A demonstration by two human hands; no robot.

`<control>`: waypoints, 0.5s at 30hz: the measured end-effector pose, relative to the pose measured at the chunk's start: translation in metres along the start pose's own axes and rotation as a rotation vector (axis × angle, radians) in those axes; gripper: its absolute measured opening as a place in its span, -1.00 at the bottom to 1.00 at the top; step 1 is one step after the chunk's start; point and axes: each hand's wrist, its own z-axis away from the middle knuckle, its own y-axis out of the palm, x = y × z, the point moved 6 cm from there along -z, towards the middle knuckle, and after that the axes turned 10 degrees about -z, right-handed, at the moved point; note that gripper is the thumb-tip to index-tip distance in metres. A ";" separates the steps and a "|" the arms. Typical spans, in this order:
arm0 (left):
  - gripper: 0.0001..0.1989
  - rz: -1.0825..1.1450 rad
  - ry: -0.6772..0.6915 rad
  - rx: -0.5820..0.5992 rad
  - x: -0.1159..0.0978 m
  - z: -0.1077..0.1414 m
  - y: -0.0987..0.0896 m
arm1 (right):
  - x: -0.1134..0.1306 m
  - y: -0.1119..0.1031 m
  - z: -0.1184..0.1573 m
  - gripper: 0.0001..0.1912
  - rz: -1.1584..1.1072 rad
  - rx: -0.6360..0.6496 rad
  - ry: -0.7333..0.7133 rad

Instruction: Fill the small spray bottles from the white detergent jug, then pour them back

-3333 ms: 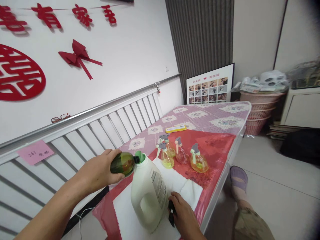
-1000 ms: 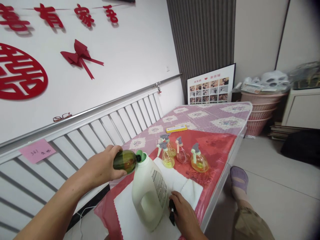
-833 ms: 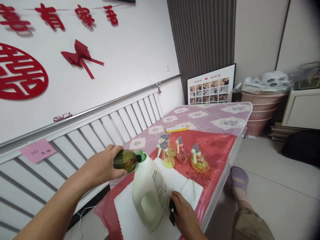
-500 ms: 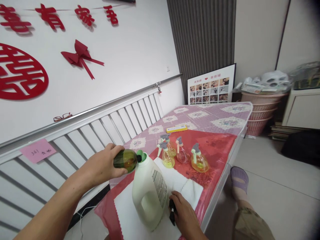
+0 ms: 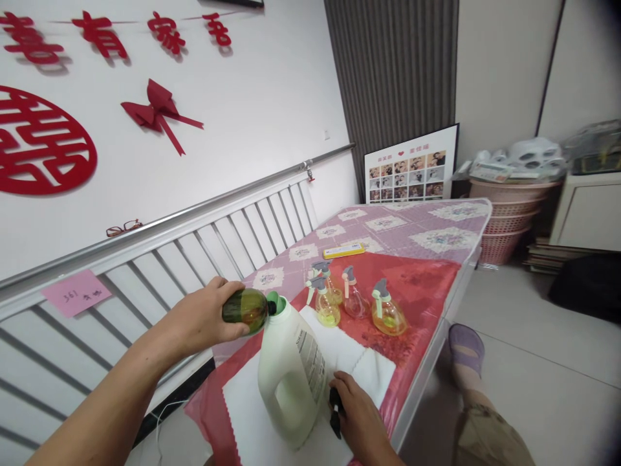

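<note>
My left hand [image 5: 213,314] grips a green bottle [image 5: 246,310], tipped on its side with its dark neck at the green mouth of a large pale jug [image 5: 291,375]. The jug stands upright on a white cloth [image 5: 247,408]. Right of the jug, my right hand [image 5: 353,408] is closed round a black spray head [image 5: 334,408]. Behind the jug stand several small spray bottles, among them a yellow one [image 5: 388,318], a pinkish one [image 5: 356,303] and a pale yellow-green one [image 5: 326,309].
A red cloth [image 5: 427,278] lies under the spray bottles on the patterned table [image 5: 417,217]. Behind them is a yellow box [image 5: 343,251]. A white railing [image 5: 194,252] runs along the left. Stacked pink baskets [image 5: 504,223] stand at the right, near a foot in a purple shoe [image 5: 466,346].
</note>
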 end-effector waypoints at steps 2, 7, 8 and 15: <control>-0.35 -0.008 0.016 0.002 -0.001 0.000 0.000 | 0.001 -0.001 0.000 -0.43 -0.005 -0.007 -0.006; -0.37 -0.015 0.028 -0.003 -0.001 -0.002 -0.002 | 0.004 -0.004 0.000 -0.44 -0.019 -0.015 -0.022; -0.37 -0.018 0.028 -0.005 -0.001 -0.002 -0.003 | 0.004 -0.004 0.000 -0.43 -0.020 -0.014 -0.025; -0.39 -0.046 0.046 0.004 -0.004 -0.006 -0.008 | 0.002 0.000 -0.001 -0.47 0.022 0.014 -0.021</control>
